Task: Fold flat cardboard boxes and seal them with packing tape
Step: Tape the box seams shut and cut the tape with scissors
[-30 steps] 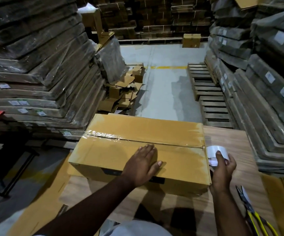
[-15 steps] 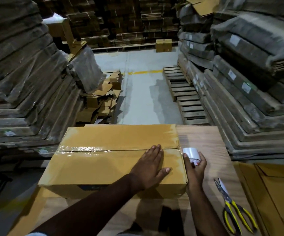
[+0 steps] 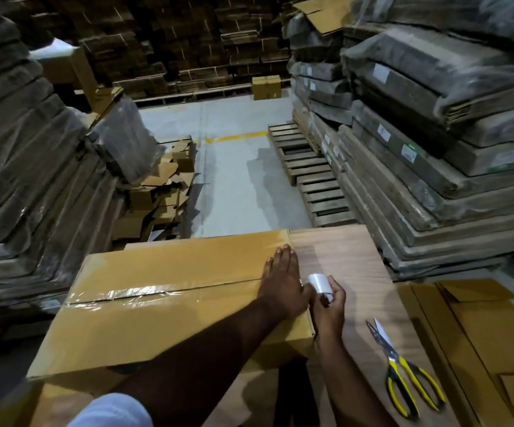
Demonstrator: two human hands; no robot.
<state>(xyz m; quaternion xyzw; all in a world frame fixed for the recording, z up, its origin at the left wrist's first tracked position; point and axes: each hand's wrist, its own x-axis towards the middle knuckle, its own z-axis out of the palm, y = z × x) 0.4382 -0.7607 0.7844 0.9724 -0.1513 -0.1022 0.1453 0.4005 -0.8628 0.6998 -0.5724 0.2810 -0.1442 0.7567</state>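
Box (image 3: 169,318) lengthwise left-right, taped seam (image 3: 132,292) likewise.

The left hand (image 3: 283,288) lies over the right end of the taped seam on the box (image 3: 169,306), so the end of the tape strip there is hidden. The left forearm covers part of the near edge of the box and a dark mark on its front side. The tape roll (image 3: 320,283) is partly covered by the fingers of the right hand (image 3: 329,306). The labels (image 3: 380,72) on the wrapped stacks are too small to read. The bench (image 3: 342,257) is cut off by the lower edge.
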